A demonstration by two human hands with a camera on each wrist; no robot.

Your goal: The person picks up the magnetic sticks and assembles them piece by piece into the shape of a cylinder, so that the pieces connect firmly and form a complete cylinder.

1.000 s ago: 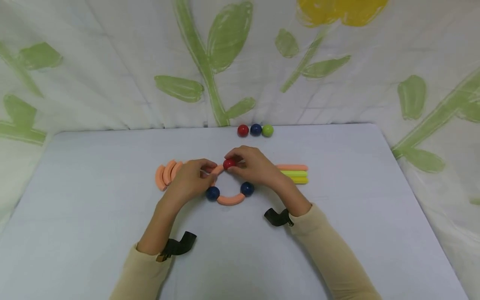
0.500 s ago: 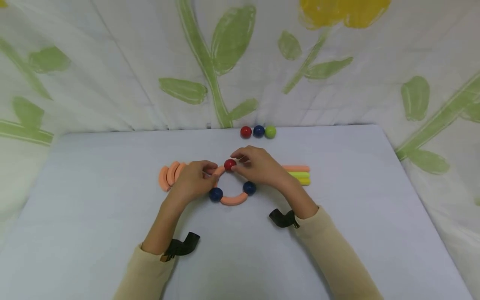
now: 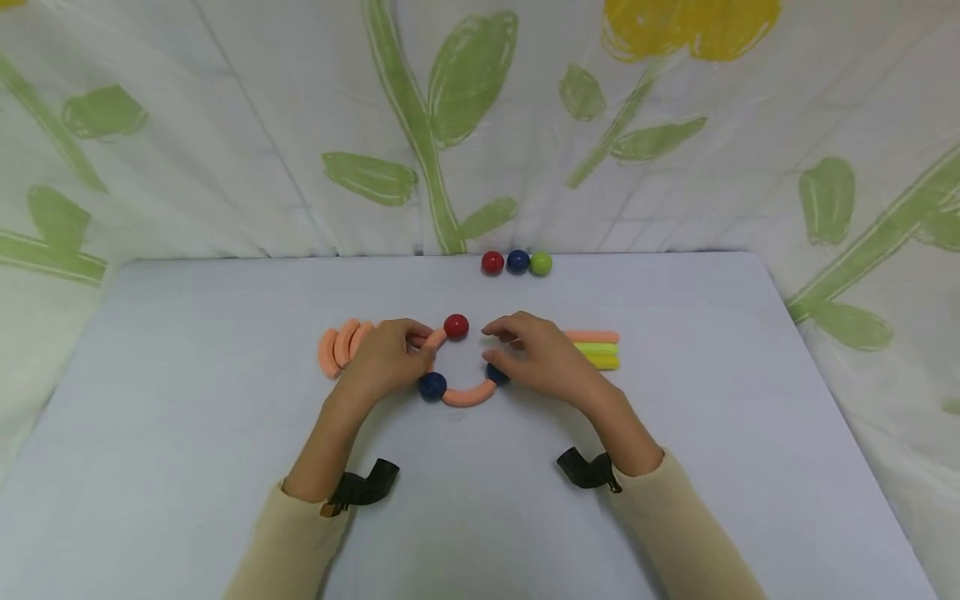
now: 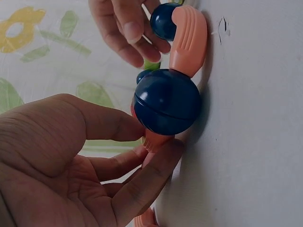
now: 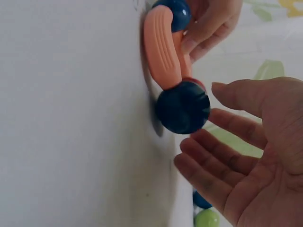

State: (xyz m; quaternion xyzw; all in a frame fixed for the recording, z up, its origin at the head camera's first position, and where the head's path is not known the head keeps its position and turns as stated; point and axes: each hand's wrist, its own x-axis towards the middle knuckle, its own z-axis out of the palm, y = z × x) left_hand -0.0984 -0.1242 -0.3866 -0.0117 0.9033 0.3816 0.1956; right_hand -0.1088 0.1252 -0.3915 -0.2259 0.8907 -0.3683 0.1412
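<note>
On the white table lies a part ring of curved orange rods and balls, probably magnetic. My left hand [image 3: 384, 360] pinches the left curved rod [image 3: 437, 338], which joins a red ball [image 3: 456, 326] at the top to a blue ball [image 4: 166, 101] below. From that ball a lower curved rod [image 3: 468, 395] runs to a second blue ball [image 5: 183, 108] on the right. Close beside this second ball is my right hand [image 3: 546, 360], its fingers loosely spread and nothing between them. A gap separates the red ball from the right blue ball.
Several curved orange rods [image 3: 328, 354] lie left of my left hand, partly hidden by it. Behind my right hand are straight rods, one orange [image 3: 596, 337] and others yellow [image 3: 602, 363]. A red [image 3: 492, 262], a blue [image 3: 517, 262] and a green ball [image 3: 541, 263] line the back edge.
My right hand has let go of the red ball and moved right and toward me, to the right blue ball. The left hand keeps its pinch on the curved rod.
</note>
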